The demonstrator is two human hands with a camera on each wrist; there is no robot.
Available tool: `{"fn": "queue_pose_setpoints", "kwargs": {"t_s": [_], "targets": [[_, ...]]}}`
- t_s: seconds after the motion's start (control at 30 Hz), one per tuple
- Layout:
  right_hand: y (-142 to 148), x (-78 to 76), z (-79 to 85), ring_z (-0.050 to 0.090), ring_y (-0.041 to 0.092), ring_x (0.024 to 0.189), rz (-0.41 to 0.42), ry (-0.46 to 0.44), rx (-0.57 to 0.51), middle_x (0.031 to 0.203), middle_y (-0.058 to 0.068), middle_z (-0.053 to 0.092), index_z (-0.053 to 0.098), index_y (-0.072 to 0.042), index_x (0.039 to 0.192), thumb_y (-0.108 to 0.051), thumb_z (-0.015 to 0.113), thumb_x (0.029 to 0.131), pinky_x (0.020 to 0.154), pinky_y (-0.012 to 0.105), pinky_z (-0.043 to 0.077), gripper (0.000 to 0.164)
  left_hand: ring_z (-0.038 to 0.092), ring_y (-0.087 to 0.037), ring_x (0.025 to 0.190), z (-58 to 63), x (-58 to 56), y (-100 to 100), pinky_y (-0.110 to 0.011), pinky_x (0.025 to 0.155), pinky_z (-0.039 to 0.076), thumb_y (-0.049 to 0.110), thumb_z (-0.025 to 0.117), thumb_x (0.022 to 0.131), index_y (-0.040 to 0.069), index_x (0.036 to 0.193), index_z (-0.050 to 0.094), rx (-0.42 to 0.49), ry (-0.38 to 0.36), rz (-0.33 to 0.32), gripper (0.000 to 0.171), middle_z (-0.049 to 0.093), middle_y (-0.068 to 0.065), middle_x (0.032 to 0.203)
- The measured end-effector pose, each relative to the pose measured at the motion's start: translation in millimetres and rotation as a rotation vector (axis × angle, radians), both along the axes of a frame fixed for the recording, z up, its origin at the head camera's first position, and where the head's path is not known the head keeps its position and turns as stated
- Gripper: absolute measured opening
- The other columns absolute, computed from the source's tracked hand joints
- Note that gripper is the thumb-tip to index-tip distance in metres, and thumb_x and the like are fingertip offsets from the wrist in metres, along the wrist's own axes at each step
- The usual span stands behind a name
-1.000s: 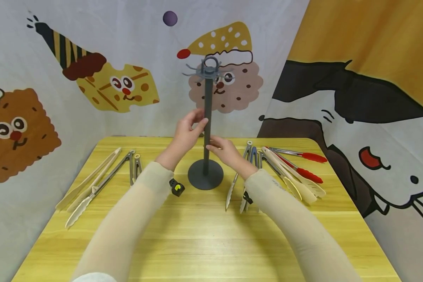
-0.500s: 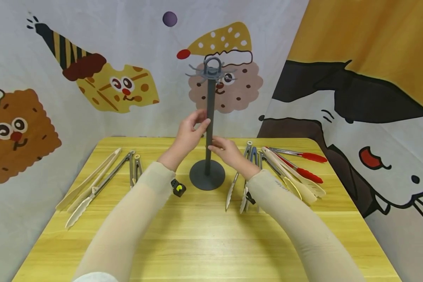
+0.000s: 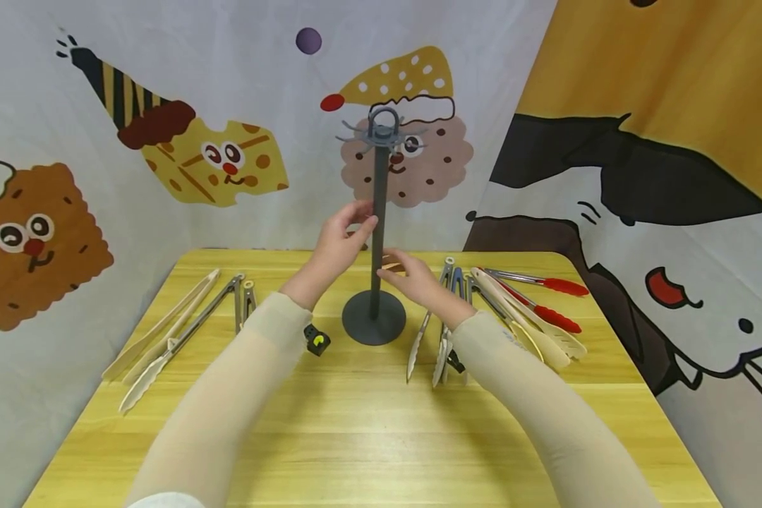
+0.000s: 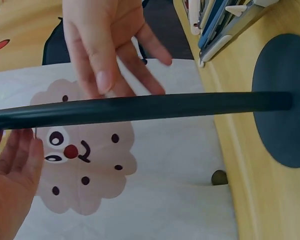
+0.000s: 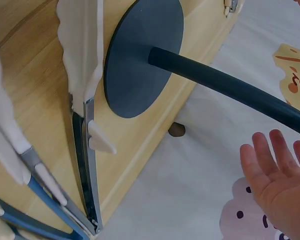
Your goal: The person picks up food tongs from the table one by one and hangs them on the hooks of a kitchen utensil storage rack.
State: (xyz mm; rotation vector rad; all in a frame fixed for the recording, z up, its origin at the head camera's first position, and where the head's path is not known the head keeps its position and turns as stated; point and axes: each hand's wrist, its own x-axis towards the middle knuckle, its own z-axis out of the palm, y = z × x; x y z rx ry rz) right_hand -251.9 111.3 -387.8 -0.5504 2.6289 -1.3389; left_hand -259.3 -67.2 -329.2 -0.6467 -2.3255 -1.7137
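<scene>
A dark grey hook stand [image 3: 379, 190] rises upright from its round base [image 3: 373, 324] at the middle of the table, with curved hooks and a ring at its top. My left hand [image 3: 339, 240] holds the pole about midway up, thumb in front and fingers behind. Lower on the right, my right hand [image 3: 413, 276] is beside the pole with its thumb tip close to it. In the right wrist view, that right hand [image 5: 280, 185] shows spread, nearly straight fingers below the pole [image 5: 230, 91]. The left wrist view shows the left hand [image 4: 15, 175] at the pole's upper part.
Right of the stand lie several tongs [image 3: 444, 317], including red-tipped tongs [image 3: 555, 316] and cream ones [image 3: 549, 342]. To the left are cream tongs [image 3: 165, 321], steel-handled tongs [image 3: 190, 331] and a shorter pair [image 3: 246, 300]. A printed cloth [image 3: 254, 226] hangs behind the table [image 3: 355, 437].
The stand has shifted slightly right, with the left hand going along. The right thumb has dropped a little and its fingers have spread. The head view has tilted slightly up.
</scene>
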Motion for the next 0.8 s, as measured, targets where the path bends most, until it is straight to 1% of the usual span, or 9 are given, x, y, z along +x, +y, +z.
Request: {"fn": "queue_pose_setpoints", "kwargs": {"t_s": [0.13, 0.23, 0.3, 0.37, 0.43, 0.53, 0.6, 0.7, 0.8], "targets": [[10, 3.8, -0.4, 0.052, 0.030, 0.120, 0.034, -0.017, 0.010, 0.137, 0.012, 0.049, 0.038, -0.016, 0.144, -0.026, 0.055, 0.096, 0.097, 0.043, 0.046, 0.052, 0.053, -0.024, 0.119, 5.7, 1.3, -8, -0.040, 0.100, 0.044, 0.026, 0.049, 0.099, 0.010, 0.139, 0.046, -0.042, 0.038, -0.007, 0.043, 0.053, -0.009, 0.135], [21, 8.6, -1.7, 0.049, 0.030, 0.124, 0.050, -0.026, 0.048, 0.140, 0.010, 0.046, 0.036, -0.017, 0.145, -0.029, 0.055, 0.096, 0.100, 0.045, 0.043, 0.054, 0.049, -0.026, 0.123, 13.2, 1.4, -19, -0.043, 0.105, 0.038, 0.024, 0.045, 0.100, 0.011, 0.146, 0.036, -0.066, 0.086, 0.017, 0.048, 0.046, -0.009, 0.142], [30, 12.3, -2.3, 0.047, 0.031, 0.126, 0.056, -0.033, 0.071, 0.141, 0.009, 0.044, 0.035, -0.018, 0.145, -0.031, 0.055, 0.096, 0.101, 0.047, 0.042, 0.055, 0.044, -0.024, 0.127, 22.4, 1.5, -27, -0.044, 0.106, 0.036, 0.023, 0.043, 0.101, 0.013, 0.149, 0.030, -0.085, 0.133, 0.044, 0.051, 0.040, -0.007, 0.146], [38, 16.3, -3.0, 0.045, 0.032, 0.128, 0.061, -0.032, 0.102, 0.143, 0.009, 0.043, 0.035, -0.019, 0.145, -0.033, 0.055, 0.095, 0.102, 0.050, 0.039, 0.055, 0.038, -0.020, 0.132, 35.2, 2.4, -35, -0.042, 0.109, 0.033, 0.024, 0.040, 0.102, 0.015, 0.151, 0.024, -0.108, 0.187, 0.065, 0.052, 0.033, -0.004, 0.151], [45, 19.8, -4.3, 0.042, 0.034, 0.129, 0.073, -0.018, 0.138, 0.144, 0.010, 0.041, 0.034, -0.017, 0.145, -0.034, 0.054, 0.096, 0.103, 0.053, 0.037, 0.056, 0.029, -0.015, 0.138, 50.7, 3.1, -42, -0.038, 0.114, 0.026, 0.025, 0.037, 0.102, 0.016, 0.152, 0.021, -0.145, 0.274, 0.084, 0.053, 0.027, -0.001, 0.154], [55, 23.2, -7.9, 0.039, 0.037, 0.131, 0.091, 0.004, 0.186, 0.147, 0.012, 0.037, 0.033, -0.011, 0.146, -0.034, 0.055, 0.095, 0.105, 0.053, 0.035, 0.060, 0.018, -0.008, 0.143, 75.9, 4.6, -48, -0.031, 0.118, 0.013, 0.030, 0.034, 0.102, 0.015, 0.152, 0.019, -0.227, 0.428, 0.103, 0.055, 0.019, 0.002, 0.158], [60, 24.3, -10.9, 0.037, 0.037, 0.133, 0.103, 0.016, 0.215, 0.149, 0.013, 0.035, 0.032, -0.008, 0.147, -0.034, 0.055, 0.095, 0.106, 0.053, 0.034, 0.062, 0.013, -0.007, 0.144, 92.1, 5.1, -48, -0.028, 0.118, 0.007, 0.034, 0.033, 0.102, 0.012, 0.152, 0.020, -0.292, 0.529, 0.109, 0.057, 0.018, 0.002, 0.158], [65, 25.8, -13.6, 0.033, 0.036, 0.136, 0.111, 0.028, 0.248, 0.150, 0.015, 0.033, 0.031, -0.007, 0.147, -0.034, 0.056, 0.095, 0.108, 0.052, 0.031, 0.064, 0.010, -0.009, 0.145, 112.8, 5.4, -45, -0.029, 0.118, 0.005, 0.040, 0.034, 0.101, 0.011, 0.152, 0.021, -0.387, 0.629, 0.094, 0.060, 0.017, -0.001, 0.158], [68, 27.8, -14.0, 0.028, 0.035, 0.139, 0.098, 0.025, 0.285, 0.152, 0.015, 0.029, 0.030, -0.010, 0.148, -0.035, 0.056, 0.094, 0.110, 0.054, 0.028, 0.065, 0.007, -0.009, 0.146, 127.8, 5.1, -40, -0.029, 0.118, 0.003, 0.042, 0.036, 0.100, 0.015, 0.152, 0.021, -0.458, 0.662, 0.065, 0.061, 0.016, 0.000, 0.159]]}}
